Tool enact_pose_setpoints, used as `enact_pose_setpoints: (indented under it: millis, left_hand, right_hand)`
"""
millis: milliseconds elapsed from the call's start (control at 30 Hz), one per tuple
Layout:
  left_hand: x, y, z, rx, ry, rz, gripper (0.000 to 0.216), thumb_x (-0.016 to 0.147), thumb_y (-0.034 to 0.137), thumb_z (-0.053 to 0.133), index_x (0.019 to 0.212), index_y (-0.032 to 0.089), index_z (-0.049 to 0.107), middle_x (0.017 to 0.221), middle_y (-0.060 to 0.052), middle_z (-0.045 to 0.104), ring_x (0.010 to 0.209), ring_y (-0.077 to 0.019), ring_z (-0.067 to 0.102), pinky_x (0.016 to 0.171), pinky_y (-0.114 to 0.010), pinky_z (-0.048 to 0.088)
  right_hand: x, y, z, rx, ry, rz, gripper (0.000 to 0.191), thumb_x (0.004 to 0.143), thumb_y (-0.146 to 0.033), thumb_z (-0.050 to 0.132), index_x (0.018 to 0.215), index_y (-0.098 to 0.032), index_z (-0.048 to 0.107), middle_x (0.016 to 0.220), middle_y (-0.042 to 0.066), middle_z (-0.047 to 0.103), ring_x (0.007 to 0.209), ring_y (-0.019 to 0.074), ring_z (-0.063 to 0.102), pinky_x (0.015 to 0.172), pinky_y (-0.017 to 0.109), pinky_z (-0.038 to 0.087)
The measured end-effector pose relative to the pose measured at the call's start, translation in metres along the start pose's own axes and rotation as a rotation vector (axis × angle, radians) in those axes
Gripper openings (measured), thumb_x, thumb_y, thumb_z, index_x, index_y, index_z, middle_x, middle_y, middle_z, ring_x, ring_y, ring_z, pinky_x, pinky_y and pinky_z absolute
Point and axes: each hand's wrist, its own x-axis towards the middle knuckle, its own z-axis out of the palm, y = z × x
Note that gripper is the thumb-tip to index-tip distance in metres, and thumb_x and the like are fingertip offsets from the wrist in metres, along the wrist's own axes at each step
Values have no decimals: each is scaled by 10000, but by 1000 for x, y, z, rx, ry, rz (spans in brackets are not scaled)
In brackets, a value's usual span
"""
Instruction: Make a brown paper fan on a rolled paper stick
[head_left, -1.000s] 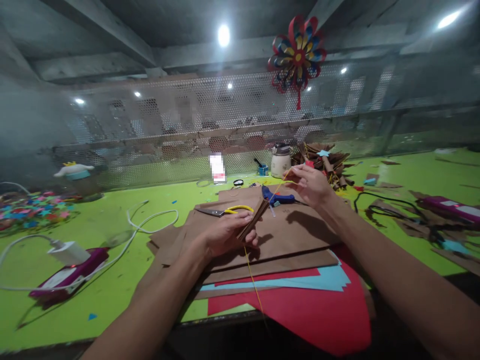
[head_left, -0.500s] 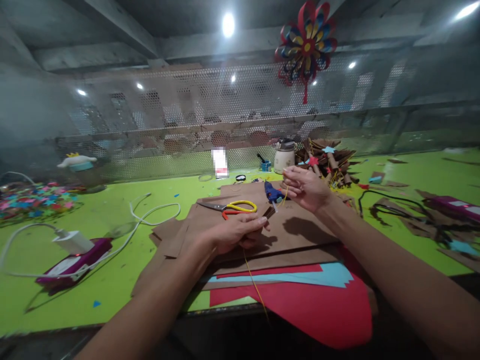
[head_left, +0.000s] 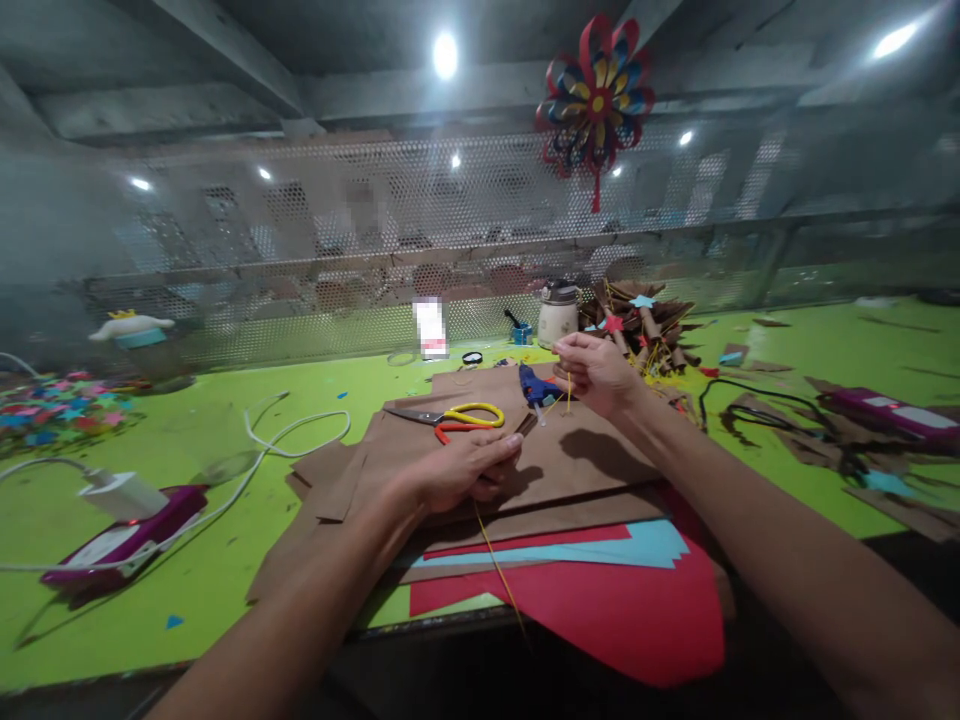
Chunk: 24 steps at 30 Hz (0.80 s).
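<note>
My left hand is closed on a small rolled piece of brown paper, which sticks out past the fingertips. A thin yellow string hangs down from beneath that hand over the table's front edge. My right hand, higher and to the right, pinches another stretch of yellow string that slants toward the paper roll. Between and behind the hands a blue glue gun lies on stacked brown paper sheets. Scissors with one yellow and one red handle rest just beyond my left hand.
Red paper and light blue paper jut out at the front edge. Purple power strips with cables sit on both sides. Behind stand a white bottle and a pile of brown paper rolls. Paper stars lie far left.
The view has turned slightly right, so the whole scene sits further left. Both hands keep nearly the same pose and hold.
</note>
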Motion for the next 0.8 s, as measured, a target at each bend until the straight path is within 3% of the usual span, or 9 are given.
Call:
enact_pose_setpoints:
  millis: [267,633,800]
  left_hand:
    - [2,1,3,-53,-7,-17,334,822,427,556,709,175,368,589,81,206,472,-40,129,399,-176,56]
    - [4,0,3,-44,-7,-40,339,807,446,568,720,177,382,590,82,207,463,-35,154,407,-170,68]
    - [2,-7,-3,-40,-26,-66,336,826,450,536,714,180,371,589,79,224,454,-35,149,401,-179,64]
  right_hand:
    - [9,5,-9,-33,67,24,220,668,-195,689,628,-174,474,389,-128,244,339,16,169,332,145,223]
    - [18,11,-15,-26,89,58,220,642,-155,662,624,-181,445,375,-128,237,332,21,177,324,153,211]
    - [27,-1,-43,-45,175,4,262,624,-115,631,603,-195,383,389,-117,259,337,25,196,317,146,187]
